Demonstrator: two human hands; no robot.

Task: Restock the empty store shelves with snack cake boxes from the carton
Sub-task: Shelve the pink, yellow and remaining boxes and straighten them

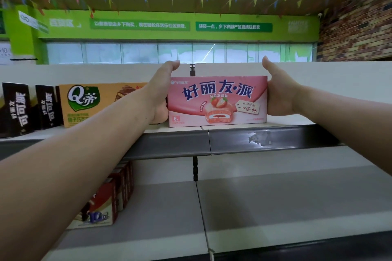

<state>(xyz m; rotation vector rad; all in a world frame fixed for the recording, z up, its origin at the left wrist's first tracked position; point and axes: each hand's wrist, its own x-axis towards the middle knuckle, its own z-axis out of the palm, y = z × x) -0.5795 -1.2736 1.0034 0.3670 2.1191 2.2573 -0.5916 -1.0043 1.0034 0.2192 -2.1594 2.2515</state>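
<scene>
One pink box (217,101) at top shelf (286,135) edge, left hand (160,96) and right hand (279,95) gripping its ends, shelf room rightward.

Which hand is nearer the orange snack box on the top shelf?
Left. The left hand is beside the orange cardboard snack box; the right hand is beyond the pink cardboard box.

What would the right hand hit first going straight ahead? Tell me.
Probably the white back panel behind the top shelf; the right hand, holding the pink box, points at it with nothing between, though depth is unclear.
</scene>
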